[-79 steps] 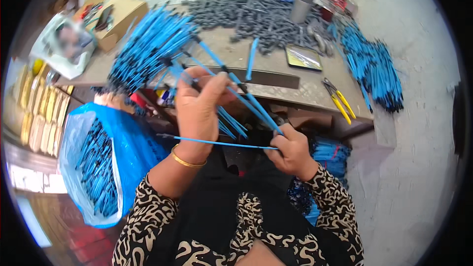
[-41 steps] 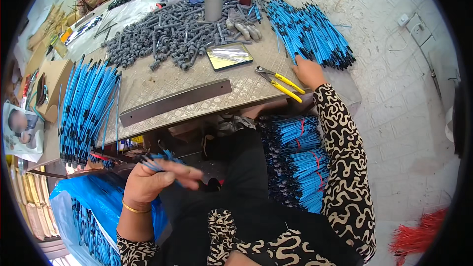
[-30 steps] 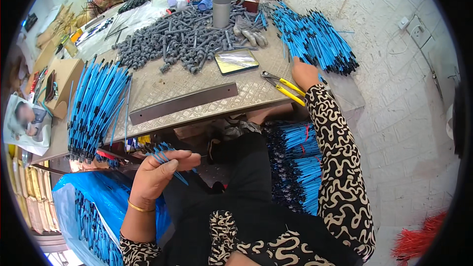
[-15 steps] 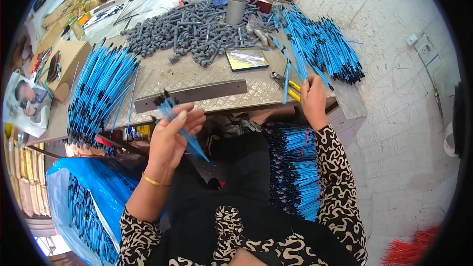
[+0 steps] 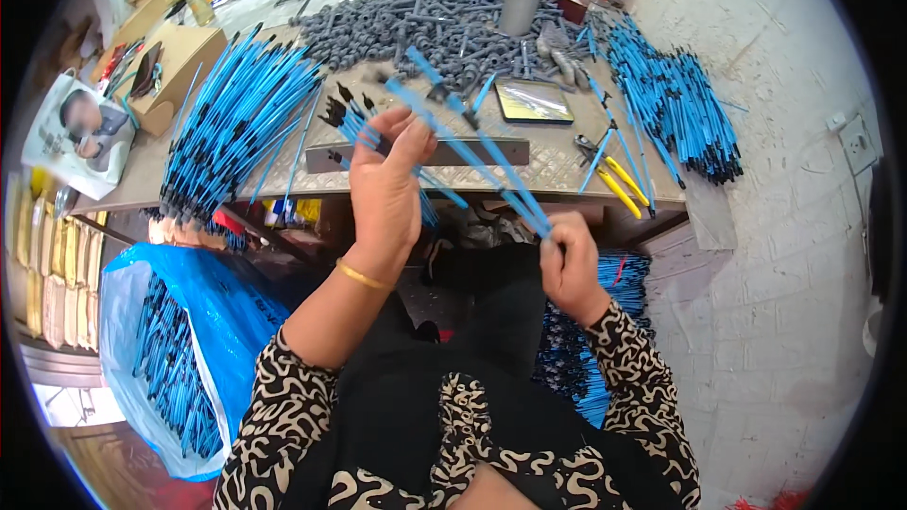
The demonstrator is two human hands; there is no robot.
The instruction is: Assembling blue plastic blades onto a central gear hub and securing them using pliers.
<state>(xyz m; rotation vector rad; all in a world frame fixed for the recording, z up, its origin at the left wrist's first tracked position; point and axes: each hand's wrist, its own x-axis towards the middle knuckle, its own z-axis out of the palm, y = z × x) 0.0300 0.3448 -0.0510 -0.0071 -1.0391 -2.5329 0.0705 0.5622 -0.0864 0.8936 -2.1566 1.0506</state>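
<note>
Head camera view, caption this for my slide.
Left hand and right hand hold blue rods before a bench with yellow-handled pliers and grey parts.

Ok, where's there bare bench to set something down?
A small patch between the bar, tray and pliers. A narrower one, partly behind the rods in your left hand, separates the left pile and grey heap. Crowded: under that heap and the right pile.

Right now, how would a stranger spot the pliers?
Find the worktable, then its near right corner. Left of the big pile of blue sticks there lie the pliers; two bright yellow handles set them apart from the loose sticks beside them.
</note>
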